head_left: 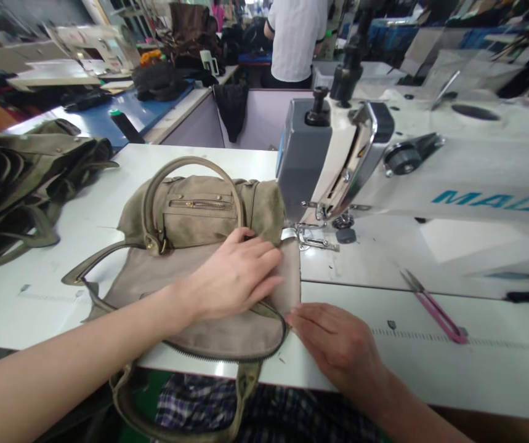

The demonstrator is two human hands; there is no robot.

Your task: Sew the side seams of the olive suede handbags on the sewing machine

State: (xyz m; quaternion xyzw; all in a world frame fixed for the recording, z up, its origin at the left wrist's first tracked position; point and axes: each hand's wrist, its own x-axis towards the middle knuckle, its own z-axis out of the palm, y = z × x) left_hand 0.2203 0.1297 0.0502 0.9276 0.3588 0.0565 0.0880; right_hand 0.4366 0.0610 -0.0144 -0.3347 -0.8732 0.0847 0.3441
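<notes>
An olive-green bag (204,212) with a zipped pocket and loop handles lies opened out on the white table, its pale lining (162,271) facing up. My left hand (239,271) lies flat over the lining, fingers spread toward the right edge. At the lining's lower right edge, my right hand (333,338) has its thumb and fingers pinched on the fabric. The upper right edge of the bag reaches the presser foot (319,243) of the sewing machine (403,154). One handle (176,431) hangs over the front of the table.
Pink-handled snips (440,317) lie on the table (499,369) at the right. A heap of green bags (19,191) sits at the left. Behind are a dark thread cone (125,127), another sewing machine (98,46) and a person in a white top (296,40).
</notes>
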